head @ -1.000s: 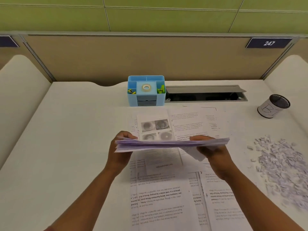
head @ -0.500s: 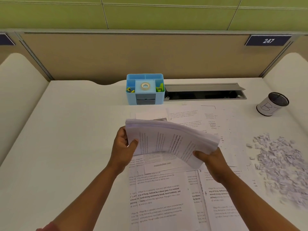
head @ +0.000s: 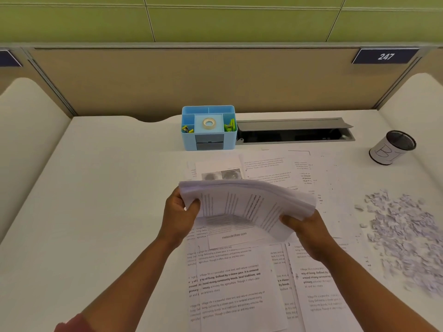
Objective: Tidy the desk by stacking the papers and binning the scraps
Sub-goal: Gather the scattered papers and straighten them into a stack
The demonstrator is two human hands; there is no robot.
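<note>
At centre frame I see the sheaf of papers (head: 249,207) held tilted above the desk (head: 107,200), my left hand (head: 178,215) pinching its left edge and my right hand (head: 305,230) clamped on its lower right corner. Loose printed sheets (head: 239,283) lie beneath it, paper scraps (head: 405,233) are heaped at right, a mesh cup (head: 393,147) stands at upper right, and a blue organiser (head: 208,128) stands above centre.
</note>
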